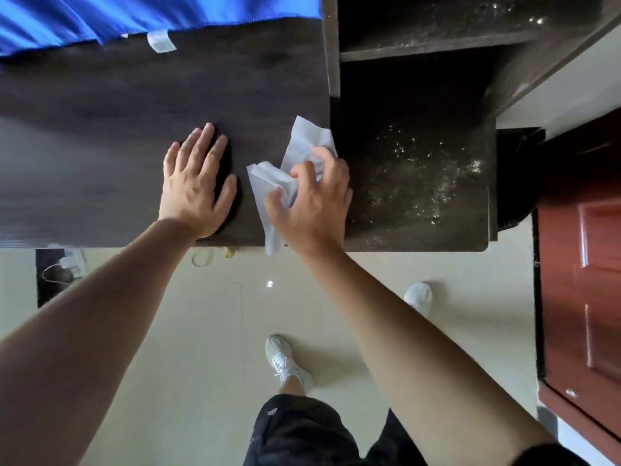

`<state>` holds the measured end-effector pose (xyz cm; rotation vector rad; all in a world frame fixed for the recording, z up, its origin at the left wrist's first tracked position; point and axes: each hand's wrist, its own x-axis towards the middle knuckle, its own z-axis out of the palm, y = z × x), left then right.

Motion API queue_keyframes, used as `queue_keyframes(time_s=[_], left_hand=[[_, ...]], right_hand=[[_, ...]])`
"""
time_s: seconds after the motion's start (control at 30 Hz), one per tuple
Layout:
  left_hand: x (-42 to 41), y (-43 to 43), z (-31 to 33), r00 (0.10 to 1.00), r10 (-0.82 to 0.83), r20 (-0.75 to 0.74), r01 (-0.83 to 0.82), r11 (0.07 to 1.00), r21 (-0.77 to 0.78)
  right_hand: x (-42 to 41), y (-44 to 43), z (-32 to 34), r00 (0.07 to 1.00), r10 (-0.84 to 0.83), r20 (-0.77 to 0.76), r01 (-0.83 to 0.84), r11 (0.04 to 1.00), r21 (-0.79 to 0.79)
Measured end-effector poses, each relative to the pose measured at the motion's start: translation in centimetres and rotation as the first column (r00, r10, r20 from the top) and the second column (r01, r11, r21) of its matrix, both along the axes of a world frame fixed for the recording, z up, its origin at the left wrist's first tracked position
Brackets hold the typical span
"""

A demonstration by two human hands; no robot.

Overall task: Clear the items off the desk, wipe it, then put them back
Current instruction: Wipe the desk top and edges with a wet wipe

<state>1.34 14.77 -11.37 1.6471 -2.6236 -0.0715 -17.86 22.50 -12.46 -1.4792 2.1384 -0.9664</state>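
Starting at the left: blue cloth (100,18) draped over the far edge of the dark table (100,95), with a white label (161,40) at its hem. Under the table's near edge, on the pale floor (184,331), a white cable (53,274) and a thin ring (201,257).

Pressed flat on the table near its front edge, the left grip (198,183): palm down, fingers straight and spread.

Just to its right and apart from it, a crumpled white tissue (265,176) lying on the table close to the right end, one corner pointing to the far side and a tail hanging over the near edge. On top of the tissue, the right grip (312,196), fingers and thumb curled into the paper and bunching it. Tissue showing to the left of that grip and beyond it.

Butted against the table's right end, a dark shelf unit (332,62). Far compartment (437,21): dust only. Near compartment (420,169): pale specks and dust scattered over its base.

Further right, a reddish-brown door (588,264). Lower down, two white shoes (282,358) on the floor.
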Motion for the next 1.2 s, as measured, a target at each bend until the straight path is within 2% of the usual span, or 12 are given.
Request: queue_keyframes(time_s=[0.07,0.2,0.27,0.37,0.47,0.6,0.67,0.73,0.83,1.0,1.1,1.2], left_hand=[[-0.9,0.7,0.2,0.997,0.035,0.065,-0.036,0.999,0.008],[-6.6,6.3,0.4,0.949,0.314,0.032,-0.315,0.946,0.07],[-10.6,9.1,0.3,0.935,0.353,-0.015,-0.35,0.932,0.092],[-15.7,12.1,-0.7,0.941,0.334,-0.062,-0.329,0.941,0.073],[-19.5,13.6,-1.5,0.947,0.304,-0.106,-0.3,0.952,0.051],[-22.9,14.7,-2.4,0.982,0.133,-0.137,-0.135,0.991,-0.003],[-24.0,15.4,-3.2,0.989,0.028,-0.146,-0.031,0.999,-0.019],[-24.9,15.9,-4.4,0.988,-0.012,-0.153,0.02,0.999,0.051],[-25.3,16.7,-6.2,0.99,0.05,-0.133,-0.026,0.984,0.177],[-25.4,17.1,-8.0,0.992,0.119,-0.046,-0.1,0.952,0.289],[-25.2,17.1,-9.0,0.99,0.139,-0.003,-0.131,0.937,0.323],[-24.9,16.7,-9.9,0.982,0.188,0.004,-0.178,0.925,0.335]], right_hand=[[-1.1,0.1,0.7,0.998,0.004,0.069,-0.007,0.999,0.037],[-6.2,3.0,-0.1,0.96,0.228,0.166,-0.229,0.973,-0.013],[-10.1,4.2,-0.7,0.947,0.228,0.225,-0.239,0.971,0.022],[-16.0,6.1,-1.8,0.962,0.154,0.227,-0.177,0.981,0.083],[-21.1,7.6,-2.9,0.98,0.102,0.173,-0.124,0.985,0.12],[-25.6,8.7,-4.0,0.995,0.076,0.06,-0.082,0.991,0.104],[-27.1,8.9,-4.6,0.991,0.132,-0.025,-0.127,0.983,0.131],[-28.4,9.5,-5.4,0.969,0.203,-0.141,-0.179,0.97,0.165],[-29.1,11.5,-6.6,0.952,0.214,-0.218,-0.172,0.965,0.196],[-28.4,13.5,-8.2,0.957,0.211,-0.199,-0.187,0.974,0.13],[-28.3,12.6,-9.3,0.917,0.301,-0.262,-0.229,0.935,0.271],[-27.6,10.4,-11.1,0.836,0.449,-0.315,-0.284,0.846,0.451]])
